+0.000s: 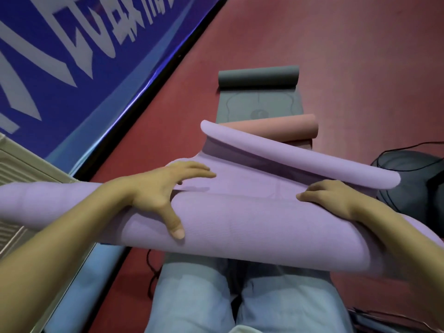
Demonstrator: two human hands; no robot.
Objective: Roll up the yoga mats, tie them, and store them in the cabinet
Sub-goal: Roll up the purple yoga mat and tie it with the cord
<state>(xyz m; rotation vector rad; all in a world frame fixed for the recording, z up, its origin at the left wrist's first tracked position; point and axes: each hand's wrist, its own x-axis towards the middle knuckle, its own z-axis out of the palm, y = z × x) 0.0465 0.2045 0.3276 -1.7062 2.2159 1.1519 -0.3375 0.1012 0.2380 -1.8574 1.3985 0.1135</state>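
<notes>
Purple yoga mat (252, 227) is lying partly rolled across the person's lap, thick roll resting over the jeans (192, 292), its far loose end curling up into a smaller lip toward the red floor (336, 56). Left hand (158, 191) is sitting on top of the roll, fingers spread wide and mostly straight, fingertips reaching onto the flat unrolled strip, thumb pressing down the near face of the roll; not wrapping round it. Right hand (329, 198) is resting on the roll's right part, fingers curling over the crest where roll meets flat strip, thumb lying along the top; how tightly it is gripping, cannot tell.

Beyond the purple mat, a pink mat (288, 126) is lying partly rolled, just behind the curled lip and partly hidden by it. Further out a grey mat (259, 78) is sitting with its far end rolled and its flat part showing a faint printed outline, running under the pink one.

Blue banner (60, 56) with white lettering is running along the left edge. Pale slatted unit (14, 164) is showing at far left. Dark bag (408, 179) with black cables is sitting at right, touching or just beside the purple mat's right end. A thin black cord (151, 272) is lying on the floor under the roll.
</notes>
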